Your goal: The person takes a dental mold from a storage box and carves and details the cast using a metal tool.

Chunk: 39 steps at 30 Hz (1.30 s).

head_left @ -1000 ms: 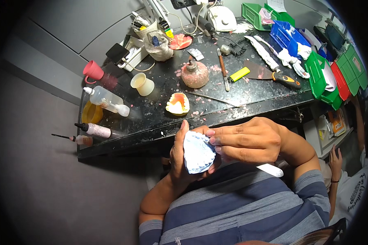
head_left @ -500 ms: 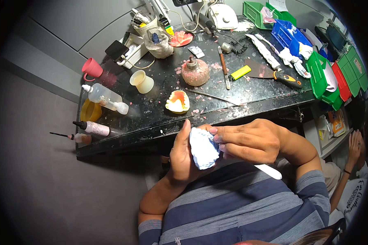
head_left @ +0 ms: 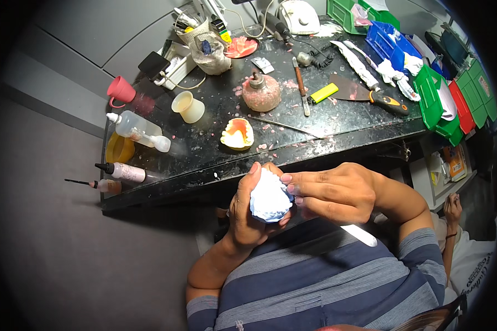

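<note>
My left hand (head_left: 247,216) cups a pale blue-white dental plaster cast (head_left: 269,197) just below the front edge of the black workbench (head_left: 337,127). The fingertips of my right hand (head_left: 337,193) press on the cast's right side, so both hands hold it. On the bench straight ahead lies a yellow cast with pink wax (head_left: 238,134). Behind that stands a round pink-stained spirit burner (head_left: 261,92).
At the bench's left are a clear squeeze bottle (head_left: 138,129), a yellow bowl (head_left: 119,149), two dropper bottles (head_left: 121,172), a cream cup (head_left: 188,107) and a pink cup (head_left: 120,91). Knives, a yellow lighter (head_left: 323,92) and a scraper (head_left: 370,94) lie right. Coloured bins (head_left: 436,99) line the right edge. Another person's hand (head_left: 453,207) shows lower right.
Both hands with the cast have shifted slightly right and turned it a little; my right fingers now sit more on the cast's right side. The bench items have not moved.
</note>
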{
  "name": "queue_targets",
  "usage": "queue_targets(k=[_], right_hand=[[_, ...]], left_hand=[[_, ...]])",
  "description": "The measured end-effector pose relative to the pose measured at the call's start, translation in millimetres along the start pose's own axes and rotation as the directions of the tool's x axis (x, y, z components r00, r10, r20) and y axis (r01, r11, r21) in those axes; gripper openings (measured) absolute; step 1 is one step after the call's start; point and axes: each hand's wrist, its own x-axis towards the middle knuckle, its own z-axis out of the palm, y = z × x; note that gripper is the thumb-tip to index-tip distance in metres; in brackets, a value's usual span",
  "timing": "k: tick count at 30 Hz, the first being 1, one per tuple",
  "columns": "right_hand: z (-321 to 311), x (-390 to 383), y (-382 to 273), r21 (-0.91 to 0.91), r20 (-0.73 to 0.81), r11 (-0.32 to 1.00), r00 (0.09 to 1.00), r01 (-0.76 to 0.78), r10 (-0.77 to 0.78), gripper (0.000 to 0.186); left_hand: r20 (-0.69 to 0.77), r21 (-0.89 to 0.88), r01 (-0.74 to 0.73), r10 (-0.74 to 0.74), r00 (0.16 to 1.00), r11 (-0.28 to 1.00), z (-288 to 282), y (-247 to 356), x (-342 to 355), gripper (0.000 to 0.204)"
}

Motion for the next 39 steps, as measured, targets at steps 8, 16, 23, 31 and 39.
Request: queue_targets(k=[8, 16, 23, 31, 39], right_hand=[[3.4, -0.4, -1.4, -0.025, -0.009, 0.999, 1.000, 0.029, -0.029, 0.023], [5.6, -3.3, -5.2, -0.062, -0.002, 0.995, 0.997, 0.075, -0.075, 0.023], [3.4, 0.6, -7.5, -0.064, 0.033, 0.993, 0.994, 0.102, -0.100, 0.022], [-0.8, 7.5, -6.5, -0.090, -0.020, 0.994, 0.998, 0.062, -0.064, 0.020], [-25.5, 22.4, -18.0, 0.119, -0.156, 0.934, 0.922, -0.338, 0.354, 0.031]], left_hand=[[-0.006, 0.079, -0.327, 0.329, 0.944, 0.942, -14.4, -24.7, -2.7, 0.039], [-0.245, 0.339, -0.169, 0.260, 0.934, 0.926, 0.9, -22.0, 0.7, 0.055], [-0.130, 0.128, -0.112, 0.129, 0.983, 0.985, 6.6, -10.4, -3.4, 0.058], [-0.103, 0.100, -0.277, 0.287, 0.952, 0.956, 13.5, -12.7, -7.9, 0.060], [0.117, -0.045, -0.179, 0.184, 0.976, 0.983, 9.2, 9.5, -12.9, 0.055]])
